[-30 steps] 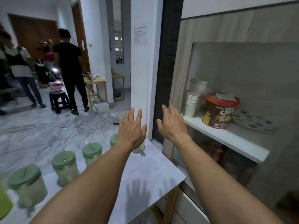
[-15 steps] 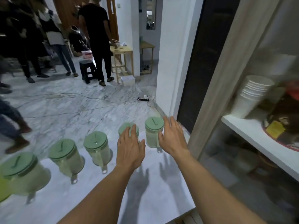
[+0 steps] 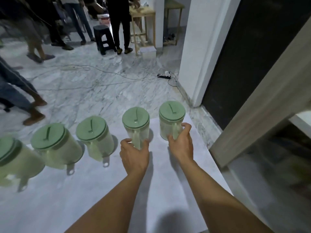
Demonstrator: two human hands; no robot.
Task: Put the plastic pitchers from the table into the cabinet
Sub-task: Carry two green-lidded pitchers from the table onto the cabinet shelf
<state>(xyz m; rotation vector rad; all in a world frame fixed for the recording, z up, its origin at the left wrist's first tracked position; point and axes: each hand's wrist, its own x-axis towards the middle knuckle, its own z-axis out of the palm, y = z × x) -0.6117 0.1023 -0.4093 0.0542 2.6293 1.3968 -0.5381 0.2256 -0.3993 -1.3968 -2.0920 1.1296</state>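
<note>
Several clear plastic pitchers with pale green lids stand in a row along the far edge of the white table (image 3: 70, 202). My right hand (image 3: 181, 143) is closed around the handle of the rightmost pitcher (image 3: 171, 118). My left hand (image 3: 134, 153) grips the handle of the second pitcher from the right (image 3: 136, 121). Both pitchers stand upright on the table. Further left stand a third pitcher (image 3: 94, 135), a fourth (image 3: 53, 145) and a blurred one (image 3: 15, 158) at the frame's left edge. The cabinet (image 3: 262, 101) is at the right, with its wooden frame post showing.
Beyond the table lies a marble floor with cables and a power strip (image 3: 164, 76). Several people stand or walk at the back left near a black stool (image 3: 103, 39) and a wooden side table (image 3: 143, 22). A white wall corner (image 3: 198, 47) stands beside the cabinet.
The view has tipped down from the cabinet shelf to the table. Both hands went from open and raised to closed on the handles of the two rightmost pitchers.
</note>
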